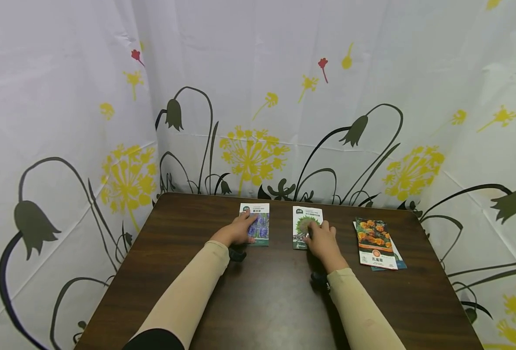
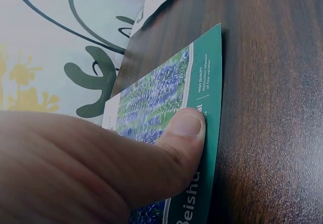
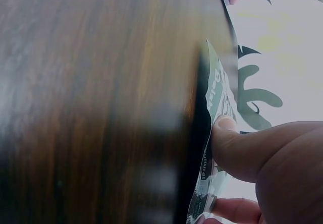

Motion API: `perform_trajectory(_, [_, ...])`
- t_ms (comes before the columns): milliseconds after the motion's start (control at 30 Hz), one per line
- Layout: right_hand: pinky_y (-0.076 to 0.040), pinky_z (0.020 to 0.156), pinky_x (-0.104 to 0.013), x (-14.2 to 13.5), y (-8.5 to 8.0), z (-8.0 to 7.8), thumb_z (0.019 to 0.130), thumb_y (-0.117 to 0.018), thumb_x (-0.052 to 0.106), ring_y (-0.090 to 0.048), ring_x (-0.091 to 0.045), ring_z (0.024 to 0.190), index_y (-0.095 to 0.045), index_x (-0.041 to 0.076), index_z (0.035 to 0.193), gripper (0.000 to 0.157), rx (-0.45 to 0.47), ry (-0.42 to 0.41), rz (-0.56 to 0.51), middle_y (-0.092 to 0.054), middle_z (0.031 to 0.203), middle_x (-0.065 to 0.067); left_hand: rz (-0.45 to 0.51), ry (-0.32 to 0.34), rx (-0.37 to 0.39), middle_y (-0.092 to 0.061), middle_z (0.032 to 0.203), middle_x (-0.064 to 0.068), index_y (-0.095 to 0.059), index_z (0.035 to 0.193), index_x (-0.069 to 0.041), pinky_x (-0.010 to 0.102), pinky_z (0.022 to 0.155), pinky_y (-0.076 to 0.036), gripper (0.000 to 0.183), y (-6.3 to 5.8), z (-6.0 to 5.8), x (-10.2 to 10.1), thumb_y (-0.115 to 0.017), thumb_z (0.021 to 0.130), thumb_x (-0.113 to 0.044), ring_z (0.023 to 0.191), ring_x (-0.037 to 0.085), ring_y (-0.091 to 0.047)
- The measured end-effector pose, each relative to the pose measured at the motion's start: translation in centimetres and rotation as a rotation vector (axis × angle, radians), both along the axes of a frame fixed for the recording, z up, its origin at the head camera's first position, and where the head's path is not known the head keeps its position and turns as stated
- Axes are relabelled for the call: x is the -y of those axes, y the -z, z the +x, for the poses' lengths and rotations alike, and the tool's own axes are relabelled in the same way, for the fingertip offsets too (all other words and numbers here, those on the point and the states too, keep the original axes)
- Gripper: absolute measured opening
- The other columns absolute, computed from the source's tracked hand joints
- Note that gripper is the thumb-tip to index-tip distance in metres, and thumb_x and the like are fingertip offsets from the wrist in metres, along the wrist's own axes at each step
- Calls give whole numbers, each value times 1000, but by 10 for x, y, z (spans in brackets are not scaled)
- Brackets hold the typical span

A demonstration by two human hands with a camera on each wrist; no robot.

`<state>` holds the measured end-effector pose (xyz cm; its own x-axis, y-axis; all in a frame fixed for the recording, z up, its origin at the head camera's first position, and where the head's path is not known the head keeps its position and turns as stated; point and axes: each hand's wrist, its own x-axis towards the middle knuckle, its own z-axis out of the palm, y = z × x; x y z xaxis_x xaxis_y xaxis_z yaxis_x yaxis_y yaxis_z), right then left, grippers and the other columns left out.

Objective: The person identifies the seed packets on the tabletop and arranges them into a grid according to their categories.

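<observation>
A seed packet with purple-blue flowers and a green lower band (image 1: pixel 262 224) lies near the table's back edge. My left hand (image 1: pixel 239 229) rests on its left part; in the left wrist view the thumb (image 2: pixel 186 128) presses flat on the printed front. To the right is a white seed packet with a round green plant picture (image 1: pixel 303 214). My right hand (image 1: pixel 325 245) grips this one at its right side. In the right wrist view, the thumb (image 3: pixel 227 133) lies over the packet's front, fingertips show at its edge, and the packet tilts up from the table.
On the right of the dark wooden table (image 1: pixel 266 301), an orange-flower seed packet (image 1: pixel 373 236) overlaps another packet with a blue edge (image 1: pixel 400 262). A white curtain printed with flowers (image 1: pixel 249 58) hangs right behind the table's back edge.
</observation>
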<state>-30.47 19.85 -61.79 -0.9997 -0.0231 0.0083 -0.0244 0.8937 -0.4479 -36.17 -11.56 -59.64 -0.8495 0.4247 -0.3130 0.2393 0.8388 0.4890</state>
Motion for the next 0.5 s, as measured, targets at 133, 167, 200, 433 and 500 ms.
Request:
perform_trajectory(133, [-44,96,-59,4,-2,-1,101,-81,28,-44,-47,111,-63,8,140,48,-4,-1,4,-52,131,-29,3,0,1,-6,184,21,-27,175,-14,62,135,-24,96,0,0,0,-84,98,-23,169,49,-13])
perform_trajectory(167, [-44,97,-60,5,-3,-1,101,-81,28,-45,-47,112,-63,8,140,48,-5,-1,4,-52,131,-29,2,0,0,-6,184,21,-27,175,-14,62,135,-24,96,0,0,0,-84,99,-23,169,49,-13])
perform_trajectory(200, [-44,97,-60,6,-3,-1,101,-81,28,-45,-47,112,-63,8,140,47,-6,-2,5,-52,131,-29,2,-1,-2,-6,184,21,-27,175,-14,62,135,-24,96,0,0,0,-84,98,-23,169,49,-13])
perform_trajectory(433, [-48,97,-61,12,-3,-6,102,-79,28,-45,-48,116,-62,9,140,46,5,-3,-1,-50,135,-29,1,-1,-4,-7,184,21,-27,175,-13,61,134,-25,95,-1,0,0,-84,99,-24,168,49,-14])
perform_trajectory(500, [-48,97,-60,14,-3,-6,102,-79,29,-45,-48,116,-62,9,140,46,10,-6,-5,-50,135,-29,6,-5,7,-6,184,20,-27,175,-14,62,134,-25,95,-1,1,0,-84,99,-23,169,49,-13])
